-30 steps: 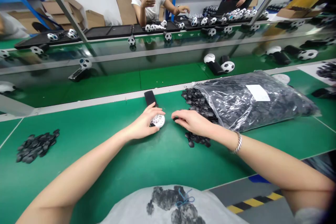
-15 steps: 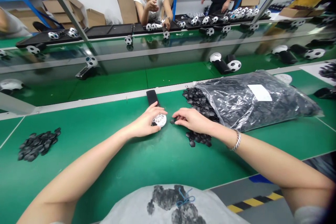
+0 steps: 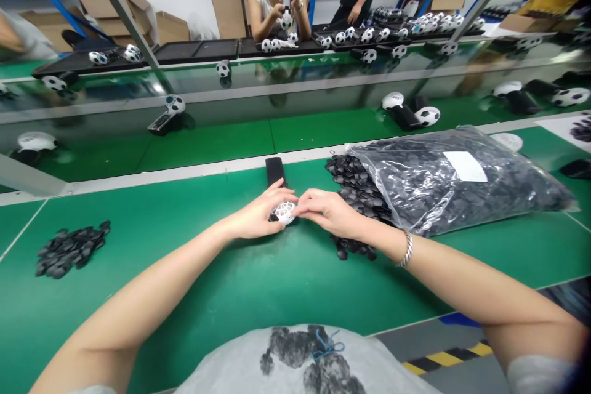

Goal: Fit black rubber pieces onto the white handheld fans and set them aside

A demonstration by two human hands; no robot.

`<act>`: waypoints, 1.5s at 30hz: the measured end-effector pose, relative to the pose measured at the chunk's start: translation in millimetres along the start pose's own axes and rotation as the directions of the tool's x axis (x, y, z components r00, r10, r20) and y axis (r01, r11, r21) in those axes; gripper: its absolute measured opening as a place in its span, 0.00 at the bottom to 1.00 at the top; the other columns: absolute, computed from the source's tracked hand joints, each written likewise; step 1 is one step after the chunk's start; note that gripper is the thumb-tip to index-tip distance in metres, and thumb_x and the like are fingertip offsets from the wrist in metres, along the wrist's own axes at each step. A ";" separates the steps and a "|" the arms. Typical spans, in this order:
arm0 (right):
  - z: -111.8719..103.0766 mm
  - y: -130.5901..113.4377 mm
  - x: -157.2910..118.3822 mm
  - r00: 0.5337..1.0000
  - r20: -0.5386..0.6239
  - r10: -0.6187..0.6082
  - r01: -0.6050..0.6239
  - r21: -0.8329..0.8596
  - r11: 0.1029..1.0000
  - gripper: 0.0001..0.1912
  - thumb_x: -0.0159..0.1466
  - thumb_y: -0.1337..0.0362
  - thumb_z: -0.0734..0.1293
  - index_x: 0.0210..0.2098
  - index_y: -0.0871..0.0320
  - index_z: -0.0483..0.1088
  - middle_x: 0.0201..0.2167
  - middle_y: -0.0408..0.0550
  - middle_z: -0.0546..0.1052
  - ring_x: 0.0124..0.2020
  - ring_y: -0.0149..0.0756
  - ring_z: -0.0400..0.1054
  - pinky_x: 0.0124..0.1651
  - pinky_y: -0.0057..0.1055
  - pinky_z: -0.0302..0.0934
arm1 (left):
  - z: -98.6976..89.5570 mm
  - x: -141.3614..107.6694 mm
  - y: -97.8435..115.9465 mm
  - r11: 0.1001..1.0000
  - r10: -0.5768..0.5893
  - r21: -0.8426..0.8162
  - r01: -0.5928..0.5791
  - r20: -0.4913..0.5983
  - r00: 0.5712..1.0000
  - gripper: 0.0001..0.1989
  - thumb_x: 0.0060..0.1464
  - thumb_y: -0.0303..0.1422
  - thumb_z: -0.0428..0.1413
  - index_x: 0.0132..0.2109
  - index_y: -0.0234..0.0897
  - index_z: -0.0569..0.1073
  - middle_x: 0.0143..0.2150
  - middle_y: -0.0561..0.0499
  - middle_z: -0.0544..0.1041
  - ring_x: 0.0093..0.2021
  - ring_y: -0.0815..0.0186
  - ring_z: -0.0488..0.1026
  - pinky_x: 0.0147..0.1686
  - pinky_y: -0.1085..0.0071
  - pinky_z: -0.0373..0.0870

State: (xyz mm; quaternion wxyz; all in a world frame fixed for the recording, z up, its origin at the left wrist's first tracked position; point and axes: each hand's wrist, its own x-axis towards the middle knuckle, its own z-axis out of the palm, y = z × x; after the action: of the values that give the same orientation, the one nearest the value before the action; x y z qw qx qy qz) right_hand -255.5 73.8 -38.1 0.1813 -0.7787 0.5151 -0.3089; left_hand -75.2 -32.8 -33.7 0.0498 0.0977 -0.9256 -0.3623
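A white half-ball shell with a football pattern (image 3: 285,212) lies on the green tabletop, joined to a black handle (image 3: 276,171) that points away from me. My left hand (image 3: 256,212) curls around the shell's left side and holds it, fingers over the top and thumb in front. At the shell's right edge, my right hand (image 3: 325,209) has thumb and fingertips pinched together; whatever they hold is hidden. Just beyond that hand lies a heap of small black pieces (image 3: 355,181), some of them five-sided, spilling from a clear plastic bag (image 3: 415,197).
Another pile of black pieces (image 3: 71,249) sits at the left. Behind a metal rail (image 3: 207,173) runs a green belt (image 3: 231,148) carrying football-patterned items with black handles (image 3: 174,104). Across it, a person (image 3: 277,6) holds a similar item; black trays (image 3: 198,50) stand there.
My right hand has moved left, bringing its pinched fingers from beside the shell, where a black piece showed, onto its edge. Across the belt, the person has raised an item in both hands.
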 end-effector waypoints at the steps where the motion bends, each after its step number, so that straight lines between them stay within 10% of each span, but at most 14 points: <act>1: 0.5 -0.1 1.2 0.999 0.008 -0.031 0.031 -0.031 0.999 0.09 0.62 0.66 0.59 0.36 0.57 0.71 0.34 0.47 0.72 0.37 0.30 0.65 0.41 0.28 0.60 | 0.8 0.6 -0.1 1.000 0.008 -0.002 -0.008 -0.007 1.000 0.25 0.45 0.26 0.53 0.52 0.39 0.62 0.59 0.48 0.59 0.64 0.57 0.40 0.60 0.53 0.45; 16: 2.2 6.2 15.6 0.977 0.060 -0.207 0.212 -0.099 0.972 0.02 0.60 0.68 0.62 0.30 0.60 0.65 0.28 0.44 0.71 0.33 0.30 0.63 0.38 0.28 0.56 | 9.8 3.1 2.2 0.989 -0.126 -0.094 0.115 -0.123 0.984 0.30 0.46 0.34 0.57 0.55 0.33 0.57 0.59 0.42 0.59 0.64 0.58 0.41 0.60 0.60 0.48; 29: 0.6 20.8 9.5 0.960 0.010 0.278 -0.277 0.129 0.952 0.09 0.55 0.61 0.67 0.30 0.61 0.67 0.28 0.43 0.67 0.27 0.26 0.62 0.32 0.24 0.59 | 13.0 4.7 0.2 0.994 -0.084 -0.087 0.072 -0.140 0.987 0.29 0.41 0.28 0.54 0.53 0.37 0.58 0.57 0.43 0.59 0.63 0.54 0.45 0.59 0.55 0.48; 35: 0.1 24.6 -4.6 0.950 0.147 0.275 -0.243 -0.207 0.948 0.08 0.58 0.67 0.64 0.37 0.59 0.71 0.34 0.49 0.71 0.36 0.32 0.65 0.41 0.27 0.58 | 24.9 0.7 4.9 0.916 -0.387 -0.049 0.398 -0.368 0.846 0.31 0.37 0.43 0.60 0.49 0.38 0.64 0.52 0.43 0.54 0.56 0.51 0.54 0.55 0.54 0.54; 45: -4.2 12.7 -10.2 0.953 0.182 0.241 -0.220 -0.131 0.967 0.04 0.60 0.67 0.61 0.31 0.59 0.68 0.28 0.44 0.68 0.29 0.28 0.63 0.34 0.25 0.57 | -8.4 -13.7 -9.3 0.929 -0.364 -0.139 0.343 -0.177 0.914 0.29 0.38 0.23 0.52 0.52 0.38 0.60 0.51 0.47 0.62 0.49 0.60 0.63 0.49 0.64 0.60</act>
State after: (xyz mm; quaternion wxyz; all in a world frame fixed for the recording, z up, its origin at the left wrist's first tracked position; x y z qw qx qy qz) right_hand -269.9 78.1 -45.6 0.2234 -0.7486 0.5982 -0.1787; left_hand -59.1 -42.1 -34.2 0.0808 0.2968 -0.8625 -0.4018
